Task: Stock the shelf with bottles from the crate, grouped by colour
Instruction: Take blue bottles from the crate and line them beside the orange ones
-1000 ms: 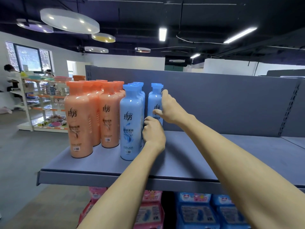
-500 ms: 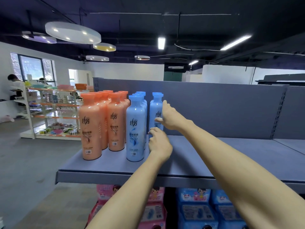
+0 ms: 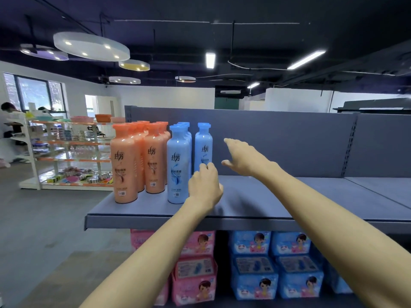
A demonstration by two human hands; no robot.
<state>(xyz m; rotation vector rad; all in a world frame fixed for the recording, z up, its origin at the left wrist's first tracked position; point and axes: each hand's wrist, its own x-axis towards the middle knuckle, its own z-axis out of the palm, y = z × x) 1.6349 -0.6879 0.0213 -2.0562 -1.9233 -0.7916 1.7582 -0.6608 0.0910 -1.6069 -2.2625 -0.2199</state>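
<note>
Right hand off blue bottle

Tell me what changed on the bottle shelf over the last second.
The right hand let go of the rear blue bottle and drew back to the right, fingers now spread in the air clear of it. The left hand stayed low at that bottle's base, fingers curled close to it; contact can't be made out. The orange bottles and front blue bottle stand as before on the shelf.
</note>
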